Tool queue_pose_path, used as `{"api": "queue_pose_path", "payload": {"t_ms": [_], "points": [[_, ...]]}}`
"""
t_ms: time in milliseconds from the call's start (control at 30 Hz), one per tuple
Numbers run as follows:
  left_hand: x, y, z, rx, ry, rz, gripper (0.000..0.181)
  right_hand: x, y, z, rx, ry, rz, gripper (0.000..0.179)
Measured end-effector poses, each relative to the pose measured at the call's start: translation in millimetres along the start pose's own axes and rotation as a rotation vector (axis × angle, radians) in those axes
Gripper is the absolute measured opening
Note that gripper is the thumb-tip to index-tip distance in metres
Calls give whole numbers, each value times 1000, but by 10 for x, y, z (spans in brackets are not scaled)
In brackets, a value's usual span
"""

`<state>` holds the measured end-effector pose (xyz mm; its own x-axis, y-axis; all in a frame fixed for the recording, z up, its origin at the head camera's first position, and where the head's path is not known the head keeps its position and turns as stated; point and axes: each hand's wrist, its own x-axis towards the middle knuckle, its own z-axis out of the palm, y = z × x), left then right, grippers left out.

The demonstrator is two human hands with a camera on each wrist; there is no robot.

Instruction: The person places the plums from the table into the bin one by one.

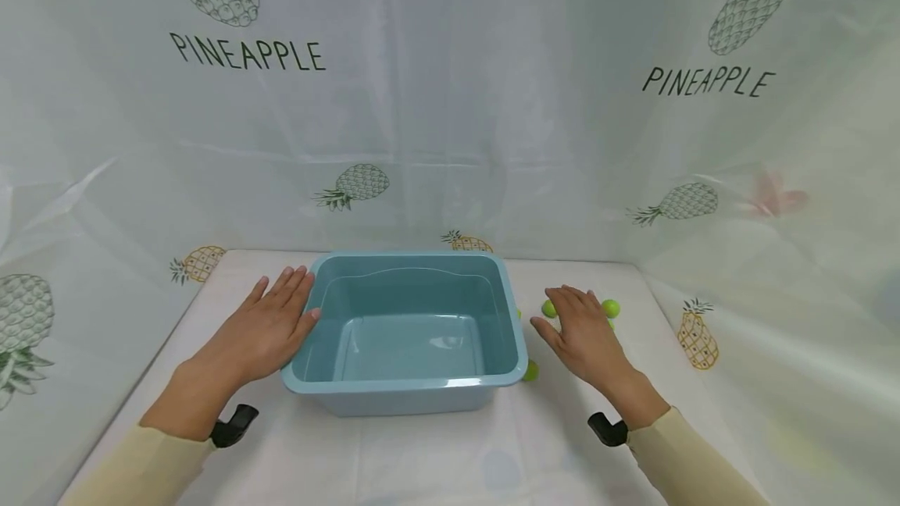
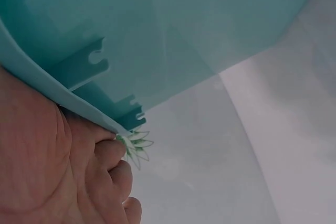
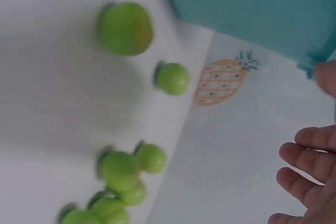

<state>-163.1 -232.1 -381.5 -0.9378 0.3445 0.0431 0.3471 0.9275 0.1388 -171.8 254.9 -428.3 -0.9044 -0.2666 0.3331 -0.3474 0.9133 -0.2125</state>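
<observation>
A light blue plastic basin (image 1: 415, 385) sits upright on the white-covered table. Along its left rim rests my left hand (image 1: 270, 326), fingers straight, with the thumb reaching over the edge. In the left wrist view this hand (image 2: 58, 166) lies under the rim, beside the basin's ribbed outer wall (image 2: 173, 40). My right hand (image 1: 587, 334) is held to the right of the basin, fingers extended, gripping nothing. Several small round green fruits (image 1: 610, 308) lie around and beneath it, partly hidden. The right wrist view shows them spread on the cloth, one fruit (image 3: 126, 29) with a reddish patch.
A pale sheet (image 1: 492, 115) printed with pineapples hangs behind the table and down its sides. One green fruit (image 1: 530, 371) lies close against the basin's right side. The basin's inner floor (image 1: 411, 346) shows bare blue plastic.
</observation>
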Motion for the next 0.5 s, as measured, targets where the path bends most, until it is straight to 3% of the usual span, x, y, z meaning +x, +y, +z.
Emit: {"api": "queue_pose_path", "payload": {"t_ms": [267, 500], "points": [[5, 6, 8, -23, -6, -4, 71, -309, 212, 243, -79, 77, -105, 43], [-3, 6, 9, -20, 4, 0, 71, -436, 195, 455, -97, 13, -112, 41]]}}
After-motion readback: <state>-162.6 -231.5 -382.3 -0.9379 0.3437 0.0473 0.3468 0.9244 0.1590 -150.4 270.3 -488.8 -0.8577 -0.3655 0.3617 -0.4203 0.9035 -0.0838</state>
